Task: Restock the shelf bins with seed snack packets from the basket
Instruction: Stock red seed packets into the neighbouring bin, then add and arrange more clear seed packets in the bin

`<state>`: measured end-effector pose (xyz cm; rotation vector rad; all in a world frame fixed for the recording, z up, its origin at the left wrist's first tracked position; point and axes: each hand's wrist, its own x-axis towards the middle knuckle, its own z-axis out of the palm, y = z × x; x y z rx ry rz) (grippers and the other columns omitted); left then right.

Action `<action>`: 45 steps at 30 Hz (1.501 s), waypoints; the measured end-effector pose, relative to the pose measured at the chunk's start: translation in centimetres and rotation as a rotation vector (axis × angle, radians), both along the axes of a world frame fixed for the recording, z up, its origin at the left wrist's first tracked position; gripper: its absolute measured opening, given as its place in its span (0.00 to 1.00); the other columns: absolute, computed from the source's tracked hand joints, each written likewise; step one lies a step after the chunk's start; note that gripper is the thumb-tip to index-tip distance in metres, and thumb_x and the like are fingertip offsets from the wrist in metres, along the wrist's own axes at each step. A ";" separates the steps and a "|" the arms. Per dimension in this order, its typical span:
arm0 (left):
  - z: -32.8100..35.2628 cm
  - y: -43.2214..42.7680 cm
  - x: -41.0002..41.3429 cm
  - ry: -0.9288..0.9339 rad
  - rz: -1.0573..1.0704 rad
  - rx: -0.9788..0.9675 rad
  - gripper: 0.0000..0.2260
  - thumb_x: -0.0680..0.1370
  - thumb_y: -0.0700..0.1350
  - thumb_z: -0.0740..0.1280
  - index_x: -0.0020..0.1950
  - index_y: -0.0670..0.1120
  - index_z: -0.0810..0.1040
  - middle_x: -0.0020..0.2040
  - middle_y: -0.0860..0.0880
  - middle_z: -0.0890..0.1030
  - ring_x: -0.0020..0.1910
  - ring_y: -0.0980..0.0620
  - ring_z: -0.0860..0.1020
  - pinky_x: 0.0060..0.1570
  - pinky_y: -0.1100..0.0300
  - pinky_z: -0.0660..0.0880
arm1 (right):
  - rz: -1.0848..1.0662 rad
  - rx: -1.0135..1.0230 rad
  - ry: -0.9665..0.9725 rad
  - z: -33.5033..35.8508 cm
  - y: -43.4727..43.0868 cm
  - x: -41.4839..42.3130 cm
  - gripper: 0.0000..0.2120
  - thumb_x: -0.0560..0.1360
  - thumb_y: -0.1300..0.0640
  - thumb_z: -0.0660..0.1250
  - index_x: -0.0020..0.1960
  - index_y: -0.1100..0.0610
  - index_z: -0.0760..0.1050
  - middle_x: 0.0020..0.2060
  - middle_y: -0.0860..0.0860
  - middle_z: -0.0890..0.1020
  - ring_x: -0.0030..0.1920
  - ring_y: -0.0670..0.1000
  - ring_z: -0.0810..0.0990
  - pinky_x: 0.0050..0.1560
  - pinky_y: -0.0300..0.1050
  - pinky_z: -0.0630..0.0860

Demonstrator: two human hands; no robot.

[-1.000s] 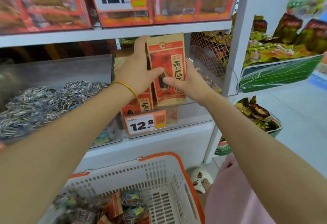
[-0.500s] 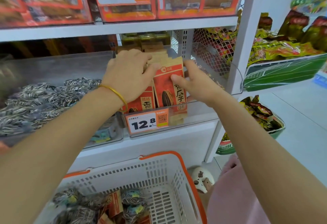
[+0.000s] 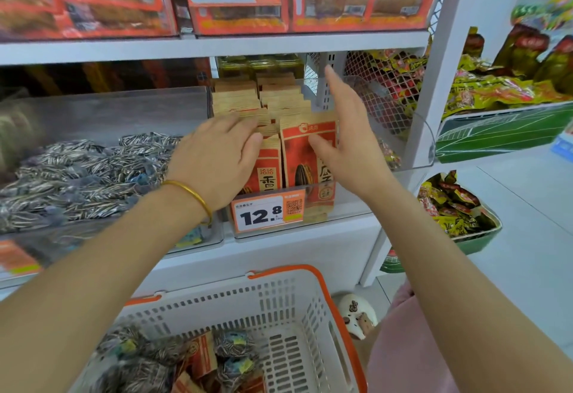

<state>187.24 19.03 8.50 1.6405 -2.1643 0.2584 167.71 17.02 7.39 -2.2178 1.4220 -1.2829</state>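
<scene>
Packet [image 3: 307,160], seed snack: upright, front of clear bin [image 3: 350,203]. Judged light, crinkly, fairly stiff; hold by top seam or side edges. Left hand [image 3: 217,157] flat on neighbouring row [image 3: 269,172]; right hand [image 3: 345,132] open, thumb touching packet.

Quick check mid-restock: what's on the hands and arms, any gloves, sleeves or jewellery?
No gloves on the left hand or the right hand, and no sleeves reach into view on either arm. A thin gold bangle circles the left wrist; the right wrist carries nothing.
</scene>
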 end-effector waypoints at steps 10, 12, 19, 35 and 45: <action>-0.2 -0.3 0.2 0.013 -0.003 0.006 0.28 0.77 0.58 0.42 0.72 0.50 0.66 0.71 0.47 0.68 0.71 0.48 0.64 0.69 0.48 0.63 | -0.142 -0.107 0.197 -4.2 0.0 1.5 0.16 0.79 0.58 0.59 0.65 0.56 0.70 0.70 0.55 0.67 0.64 0.61 0.71 0.58 0.57 0.73; -0.2 -0.4 0.3 0.018 -0.006 0.009 0.28 0.77 0.58 0.42 0.72 0.49 0.66 0.71 0.47 0.68 0.71 0.48 0.64 0.69 0.47 0.63 | -0.177 -0.077 0.231 -4.6 0.2 1.8 0.17 0.79 0.58 0.58 0.68 0.55 0.69 0.72 0.53 0.65 0.65 0.61 0.70 0.58 0.59 0.73; -0.2 -0.2 0.3 0.018 -0.012 0.010 0.26 0.79 0.57 0.43 0.72 0.49 0.65 0.71 0.47 0.68 0.71 0.48 0.64 0.68 0.47 0.63 | -0.123 0.212 -0.537 -1.2 0.1 1.4 0.33 0.78 0.50 0.59 0.77 0.51 0.47 0.77 0.49 0.53 0.76 0.49 0.53 0.74 0.50 0.55; -0.1 3.5 2.0 0.145 -0.126 -0.255 0.21 0.79 0.50 0.51 0.65 0.41 0.72 0.63 0.42 0.75 0.62 0.42 0.71 0.62 0.50 0.66 | -0.230 0.089 -0.717 0.0 4.7 3.3 0.12 0.82 0.49 0.52 0.56 0.51 0.72 0.53 0.47 0.76 0.55 0.43 0.73 0.61 0.41 0.69; -12.9 14.9 15.3 -0.084 -0.061 0.403 0.20 0.76 0.50 0.51 0.54 0.45 0.80 0.54 0.47 0.81 0.49 0.44 0.79 0.41 0.53 0.79 | 0.325 0.789 0.199 -18.0 10.1 13.2 0.15 0.81 0.63 0.56 0.65 0.61 0.71 0.63 0.54 0.74 0.63 0.50 0.72 0.55 0.30 0.63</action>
